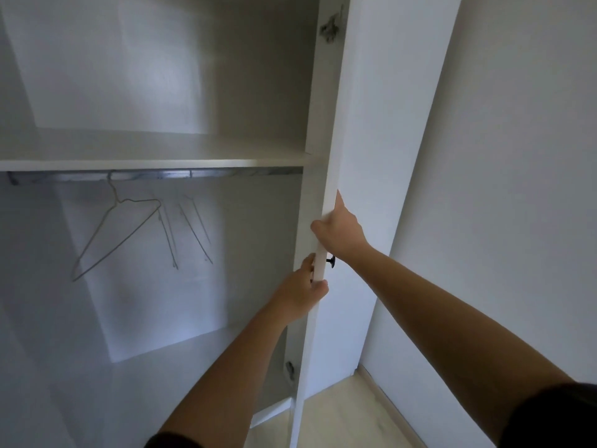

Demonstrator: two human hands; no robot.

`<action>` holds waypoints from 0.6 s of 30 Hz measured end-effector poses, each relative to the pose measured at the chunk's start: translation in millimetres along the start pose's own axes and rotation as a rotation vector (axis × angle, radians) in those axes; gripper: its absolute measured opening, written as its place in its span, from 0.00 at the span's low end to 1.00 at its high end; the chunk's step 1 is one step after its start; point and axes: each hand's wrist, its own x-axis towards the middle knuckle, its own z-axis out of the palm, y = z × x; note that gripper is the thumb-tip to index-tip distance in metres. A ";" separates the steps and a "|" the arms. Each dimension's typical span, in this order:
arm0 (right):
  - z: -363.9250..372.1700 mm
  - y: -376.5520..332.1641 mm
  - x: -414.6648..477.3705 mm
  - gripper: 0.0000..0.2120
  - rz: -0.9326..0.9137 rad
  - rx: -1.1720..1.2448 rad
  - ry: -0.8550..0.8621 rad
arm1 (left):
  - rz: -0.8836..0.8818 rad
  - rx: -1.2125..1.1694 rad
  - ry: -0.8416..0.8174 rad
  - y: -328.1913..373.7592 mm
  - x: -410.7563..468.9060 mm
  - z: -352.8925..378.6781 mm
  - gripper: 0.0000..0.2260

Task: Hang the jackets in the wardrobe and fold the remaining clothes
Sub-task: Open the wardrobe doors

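Fingers (309, 262) of the left hand (305, 291) are curled round the free edge of the door (381, 156), thumb on the near face, just below the black knob (330, 261). The right hand (342, 229) grips the same edge just above the knob, one finger lying straight up the panel. Neither hand touches the knob.

The wardrobe (145, 76) stands open directly ahead. A wire hanger (119, 227) hangs bare on the rail (155, 174) under the shelf (151, 163). No jackets or other clothes are in view.

Risks noted:
- Fingers wrapped behind the door edge could be pinched against the carcass if the door swings shut.
- Forcing the door wide could strain the upper hinge (330, 27) or knock the panel against the wall (517, 156) just beside it.
- The hanger is thin wire; in my judgement a heavy jacket could bend it or tip it off the rail.

Not verifiable:
- The left fingertips are hidden behind the door.
- Further hangers (193, 234) beside the first are faint and blurred; their count cannot be told.
- The wardrobe's left side is cut off, and its bottom is largely screened by the forearms.
- The lower hinge (289, 370) is dim and partly masked
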 end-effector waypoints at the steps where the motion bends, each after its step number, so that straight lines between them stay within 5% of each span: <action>1: -6.7 6.7 -0.8 0.32 -0.012 0.014 -0.007 | 0.005 0.026 -0.027 6.4 1.5 6.9 0.26; 10: -62.1 56.4 1.4 0.22 -0.097 0.090 -0.077 | -0.053 -0.005 -0.017 49.5 20.0 72.6 0.32; 18: -118.0 110.4 12.4 0.14 -0.082 0.189 -0.084 | -0.128 0.214 0.113 90.9 49.6 148.8 0.35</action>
